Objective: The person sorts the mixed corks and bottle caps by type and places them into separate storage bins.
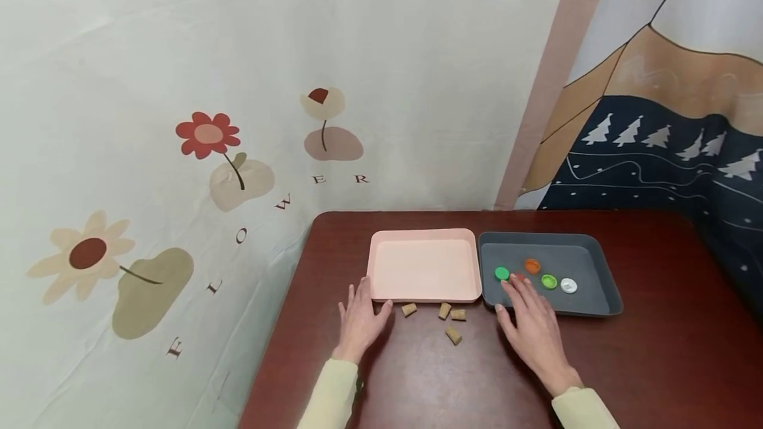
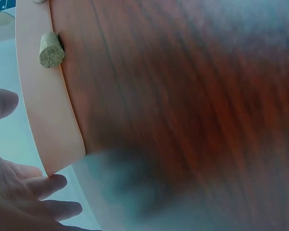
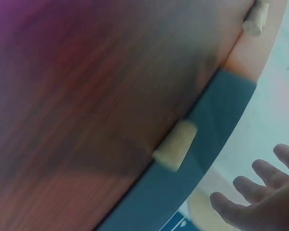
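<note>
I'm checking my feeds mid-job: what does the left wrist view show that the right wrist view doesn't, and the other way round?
Only the left wrist view: the left hand and the near left corner of the pink tray.

Only the right wrist view: the right hand and the outer wall of the dark tray.

Both: corks, part of the pink tray's outer wall, the reddish-brown table and some pale backdrop.

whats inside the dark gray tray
The dark gray tray holds a green cap, an orange cap, a lime cap, a white cap and a red cap. The right hand partly covers the red cap; anything beneath it can't be seen.
</note>
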`<state>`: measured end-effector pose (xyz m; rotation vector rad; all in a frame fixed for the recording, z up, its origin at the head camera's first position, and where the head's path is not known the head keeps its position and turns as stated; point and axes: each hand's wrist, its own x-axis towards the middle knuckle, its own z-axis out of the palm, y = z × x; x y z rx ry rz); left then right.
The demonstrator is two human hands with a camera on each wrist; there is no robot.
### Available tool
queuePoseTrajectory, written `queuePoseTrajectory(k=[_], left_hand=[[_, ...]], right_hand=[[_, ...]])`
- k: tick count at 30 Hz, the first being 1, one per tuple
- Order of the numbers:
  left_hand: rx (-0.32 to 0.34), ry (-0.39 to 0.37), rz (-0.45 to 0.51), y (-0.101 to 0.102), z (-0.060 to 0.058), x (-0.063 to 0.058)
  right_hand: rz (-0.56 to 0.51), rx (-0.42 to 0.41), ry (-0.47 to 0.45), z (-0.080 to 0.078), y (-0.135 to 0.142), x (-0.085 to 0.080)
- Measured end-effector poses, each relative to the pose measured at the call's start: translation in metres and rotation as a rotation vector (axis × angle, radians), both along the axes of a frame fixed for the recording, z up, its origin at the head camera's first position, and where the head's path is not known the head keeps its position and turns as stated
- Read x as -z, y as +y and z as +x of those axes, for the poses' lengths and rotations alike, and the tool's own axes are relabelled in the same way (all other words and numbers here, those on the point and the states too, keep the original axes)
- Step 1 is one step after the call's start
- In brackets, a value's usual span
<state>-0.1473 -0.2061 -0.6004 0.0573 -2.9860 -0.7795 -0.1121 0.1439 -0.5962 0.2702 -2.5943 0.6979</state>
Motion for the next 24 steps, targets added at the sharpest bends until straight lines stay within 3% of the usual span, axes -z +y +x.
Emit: queuePoseTrajectory(k=[9, 16, 24], left_hand=[[0.009, 0.028, -0.029, 0.003, 0.006, -0.003], [0.059, 0.183, -0.090, 0.007, 0.015, -0.009], [0.214, 0.360, -0.108, 0.011, 0.024, -0.010]], right_hand=[[0.122, -0.048, -0.165, -0.016, -0.027, 0.006], [0.180, -0.049, -0.198, -0.021, -0.034, 0.009], [0.192, -0.046, -0.285, -0.023, -0.037, 0.010]])
